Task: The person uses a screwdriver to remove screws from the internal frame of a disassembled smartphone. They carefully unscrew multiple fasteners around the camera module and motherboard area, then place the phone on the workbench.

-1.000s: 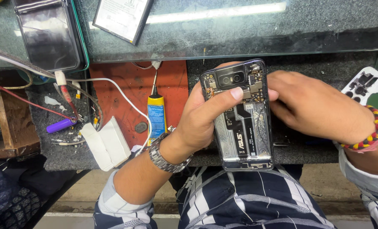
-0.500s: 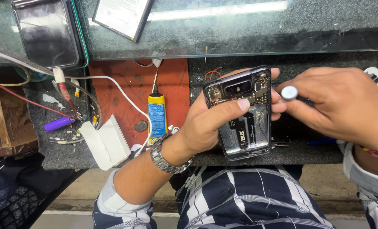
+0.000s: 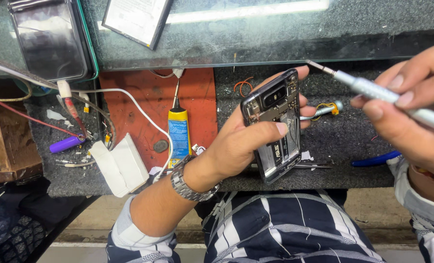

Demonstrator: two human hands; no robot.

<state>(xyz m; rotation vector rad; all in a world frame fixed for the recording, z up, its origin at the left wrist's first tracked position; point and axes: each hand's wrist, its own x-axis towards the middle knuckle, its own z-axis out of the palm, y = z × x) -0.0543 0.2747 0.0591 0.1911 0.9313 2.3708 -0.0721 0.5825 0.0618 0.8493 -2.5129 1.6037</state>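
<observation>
Left hand (image 3: 241, 143) grip clamped on opened black smartphone with bare internals (image 3: 274, 125), held over dark table (image 3: 343, 146). Right hand (image 3: 411, 112) grip pinching slim silver metal screwdriver (image 3: 372, 90), tip just beside phone's top corner.

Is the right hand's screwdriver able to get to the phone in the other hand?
Probably yes: the right hand holds the screwdriver with its tip beside the phone, whose open back faces up in the left hand, nothing between.

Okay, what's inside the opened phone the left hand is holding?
Inside the phone a dark camera module sits near the top, with a black panel and metal framing below. The left hand has its thumb across the middle, covering that part; finer parts are too small to tell.
</observation>
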